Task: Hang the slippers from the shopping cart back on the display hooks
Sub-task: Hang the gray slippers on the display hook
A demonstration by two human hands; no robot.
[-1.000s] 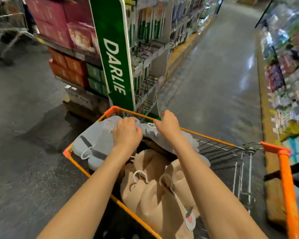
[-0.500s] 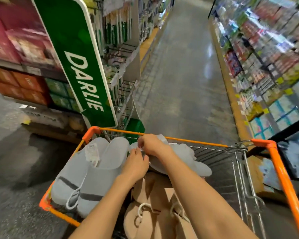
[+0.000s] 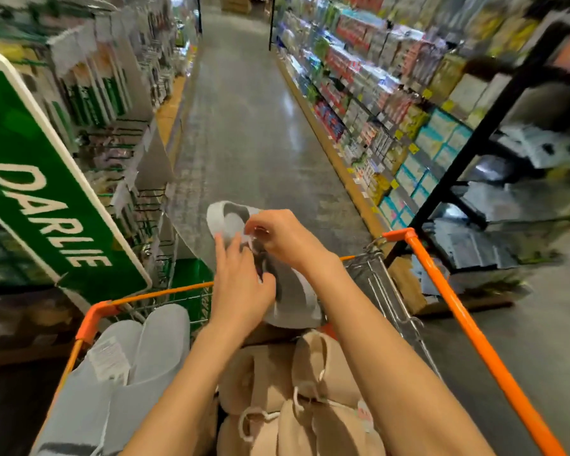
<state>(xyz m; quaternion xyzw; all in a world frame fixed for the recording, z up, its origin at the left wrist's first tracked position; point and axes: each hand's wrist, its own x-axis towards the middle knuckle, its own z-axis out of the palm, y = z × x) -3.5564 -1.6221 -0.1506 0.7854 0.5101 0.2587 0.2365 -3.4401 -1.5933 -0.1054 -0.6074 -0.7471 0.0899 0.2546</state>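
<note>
Both hands hold one grey slipper pair (image 3: 270, 258) lifted above the far end of the orange-rimmed shopping cart (image 3: 468, 311). The right hand (image 3: 287, 238) pinches at something small and pale near the upper part of the pair — probably the hanging loop or tag, though motion blur hides which. The left hand (image 3: 241, 287) is pressed against the near side of the pair, fingers partly straight with the tips curling onto it, steadying more than clamping.

Still in the cart lie a second grey pair (image 3: 125, 373) at the near left, with a white label on top, and beige slippers (image 3: 293, 399) with white cord loops at the near middle.

The step in hand looks like freeing and finding the loop before carrying the pair to a hook. To do it well, the right fingers should open the loop fully and keep it upright, while the left hand takes the weight from below so the two slippers stay together and do not twist. No slipper hooks can be made out yet — shelves (image 3: 375, 103) line the aisle on the right, a green DARLIE sign (image 3: 46, 205) stands to the left — so the pair is best kept high and clear of the cart rim when moving off
</note>
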